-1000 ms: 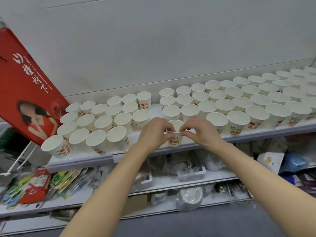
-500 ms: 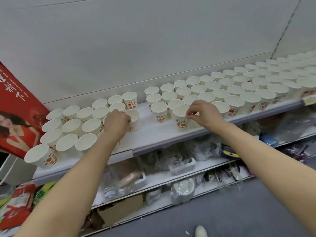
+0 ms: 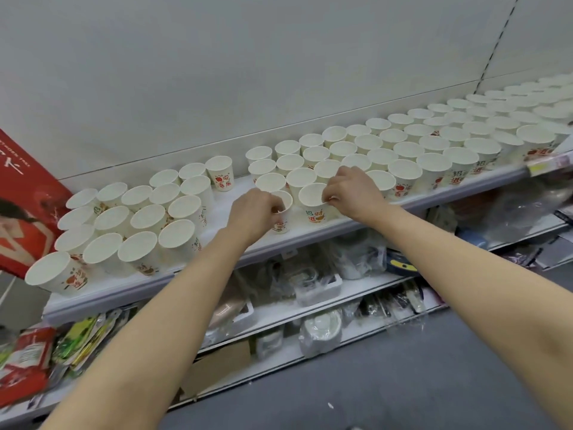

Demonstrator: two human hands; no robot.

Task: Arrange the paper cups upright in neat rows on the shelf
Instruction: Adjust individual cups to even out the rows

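Several white paper cups with red print stand upright on a white shelf. A loose group of cups fills the left part, and tidy rows of cups run off to the right. My left hand grips a cup at its rim near the front edge. Just right of it, my right hand pinches the rim of the front corner cup of the right-hand rows. One cup stands alone near the back, beside a bare gap in the shelf.
A red poster leans at the shelf's left end. Lower shelves hold bagged goods and plastic-wrapped plates. A price tag sits on the shelf's front edge at right. Grey floor lies below.
My left hand has carried a cup from the left group rightward across the gap, setting it beside the right-hand rows. My right hand stayed on the front cup. The view has shifted right.
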